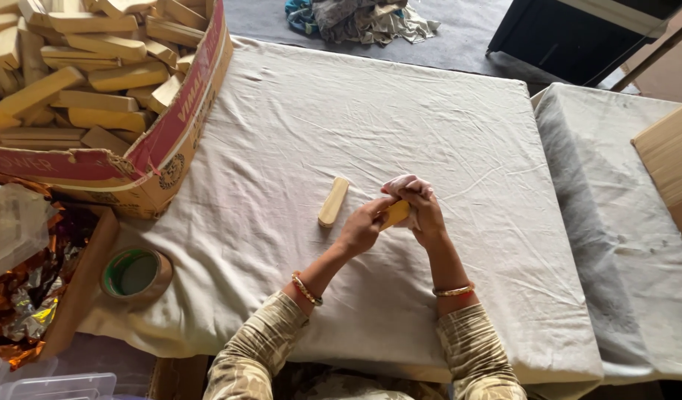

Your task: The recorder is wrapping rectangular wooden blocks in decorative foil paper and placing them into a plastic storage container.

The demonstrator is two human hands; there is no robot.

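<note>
Left hand [363, 228] pinching yellow wooden block [395, 214] over cloth-covered counter [400, 118]; right hand [424, 211] pressing pink rag [406, 184] against it. Risk, judged: grip looks shallow, block may slip, knocking second block [333, 201] just beside.

- Two hands were at work, the left hand [363, 228] and the right hand [424, 213], with one bangle on each wrist.
- One wooden block [394, 215] sat between the hands, and one more wooden block [333, 201] lay on the cloth.
- One pale rag [405, 183] was in view at the right hand.
- One cardboard box [179, 122] held a heap of wooden blocks [89, 74], too many and too piled up to count.
- One roll of tape [137, 275] lay near the box.
- Two cloth-covered tables [400, 111] stood side by side.
- One bundle of cloth [363, 18] lay on the floor.
</note>
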